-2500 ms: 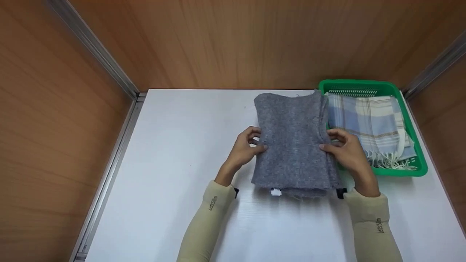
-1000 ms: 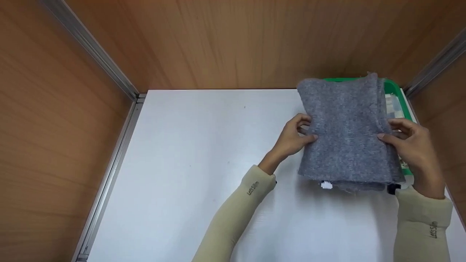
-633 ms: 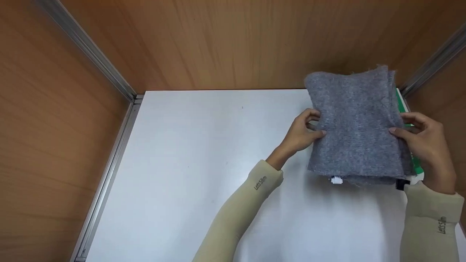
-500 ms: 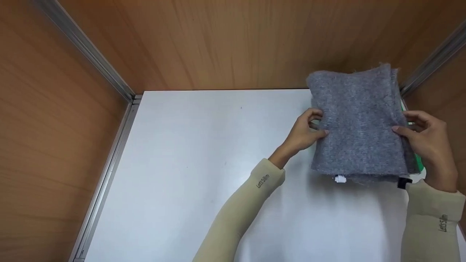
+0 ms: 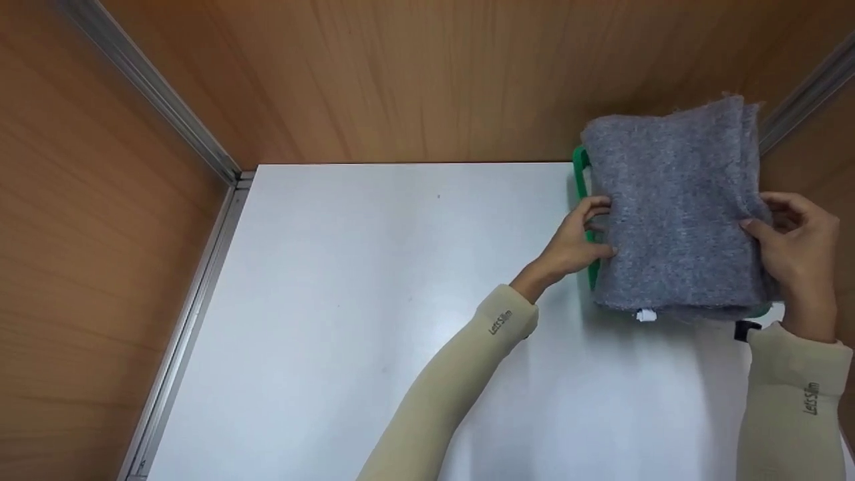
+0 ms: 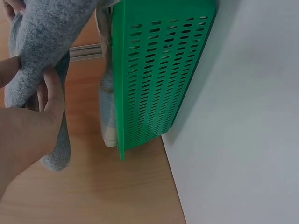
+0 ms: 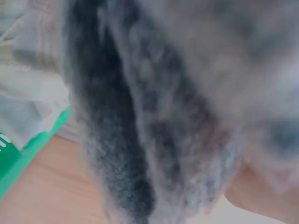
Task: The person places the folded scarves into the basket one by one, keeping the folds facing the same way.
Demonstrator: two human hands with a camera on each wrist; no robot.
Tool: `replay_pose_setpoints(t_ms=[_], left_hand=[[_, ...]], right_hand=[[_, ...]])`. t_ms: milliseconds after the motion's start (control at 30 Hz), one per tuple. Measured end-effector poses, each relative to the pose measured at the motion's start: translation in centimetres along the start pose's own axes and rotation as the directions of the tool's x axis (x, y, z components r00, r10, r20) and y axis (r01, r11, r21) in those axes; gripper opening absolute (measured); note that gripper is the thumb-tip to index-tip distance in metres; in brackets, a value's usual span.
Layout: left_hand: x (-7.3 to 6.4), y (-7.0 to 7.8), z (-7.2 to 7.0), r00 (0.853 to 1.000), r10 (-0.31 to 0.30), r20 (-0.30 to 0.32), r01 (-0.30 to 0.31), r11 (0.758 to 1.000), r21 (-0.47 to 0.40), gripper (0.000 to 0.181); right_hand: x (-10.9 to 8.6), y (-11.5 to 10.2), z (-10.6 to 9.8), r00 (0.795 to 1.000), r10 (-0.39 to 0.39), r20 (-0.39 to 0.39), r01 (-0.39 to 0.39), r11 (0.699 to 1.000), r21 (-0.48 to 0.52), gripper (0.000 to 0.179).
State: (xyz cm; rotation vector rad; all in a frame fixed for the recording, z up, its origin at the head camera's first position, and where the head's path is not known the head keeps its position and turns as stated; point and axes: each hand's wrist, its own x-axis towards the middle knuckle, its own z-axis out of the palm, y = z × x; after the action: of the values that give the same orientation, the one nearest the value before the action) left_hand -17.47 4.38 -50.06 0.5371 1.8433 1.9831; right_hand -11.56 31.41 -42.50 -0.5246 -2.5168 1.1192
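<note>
A folded grey woollen scarf [image 5: 674,214] with frayed edges and a small white tag [image 5: 646,315] hangs over the green basket [image 5: 580,167]. My left hand [image 5: 574,240] pinches its left edge, thumb on top and fingers underneath. On the opposite edge my right hand [image 5: 798,240] grips the folded layers the same way. In the left wrist view the scarf is held apart from the perforated basket wall [image 6: 163,70], above the rim. A plaid scarf [image 6: 107,112] lies inside the basket, hidden in the head view by the grey one.
The basket stands on a white table [image 5: 374,267] in its back right corner. Wood-grain panels [image 5: 401,80] close off the back and both sides, with metal rails [image 5: 153,87] at the corners.
Both hands have carried the grey scarf from the middle right of the table toward the back right, until it covers most of the basket. The plaid scarf has gone from the head view.
</note>
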Motion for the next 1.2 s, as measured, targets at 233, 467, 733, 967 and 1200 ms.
replay_pose_setpoints(t_ms=[233, 467, 733, 967, 1200], left_hand=[[-0.7, 0.8, 1.3, 0.998, -0.033, -0.056, 0.037, 0.997, 0.074, 0.081], [0.0, -0.4, 2.1, 0.994, -0.01, -0.112, 0.04, 0.963, 0.267, 0.079], [0.3, -1.2, 3.1, 0.992, -0.021, -0.121, 0.09, 0.796, 0.599, 0.079], [-0.2, -1.0, 4.8, 0.998, -0.057, -0.028, 0.053, 0.522, 0.851, 0.061], [-0.3, -0.6, 4.9, 0.991, -0.129, 0.034, -0.033, 0.014, 0.999, 0.065]], right_hand=[[0.0, 0.8, 0.7, 0.997, -0.056, -0.054, 0.06, 0.995, 0.075, 0.034], [0.4, 1.9, 2.5, 0.987, -0.112, -0.117, 0.119, 0.991, 0.057, 0.028], [1.5, 3.9, 4.4, 0.994, -0.093, -0.059, 0.09, 0.994, -0.054, 0.031], [2.7, 5.5, 4.0, 0.998, -0.045, 0.045, 0.05, 0.99, -0.133, 0.037], [2.8, 5.4, 3.5, 0.961, -0.043, 0.272, 0.1, 0.974, -0.201, 0.059]])
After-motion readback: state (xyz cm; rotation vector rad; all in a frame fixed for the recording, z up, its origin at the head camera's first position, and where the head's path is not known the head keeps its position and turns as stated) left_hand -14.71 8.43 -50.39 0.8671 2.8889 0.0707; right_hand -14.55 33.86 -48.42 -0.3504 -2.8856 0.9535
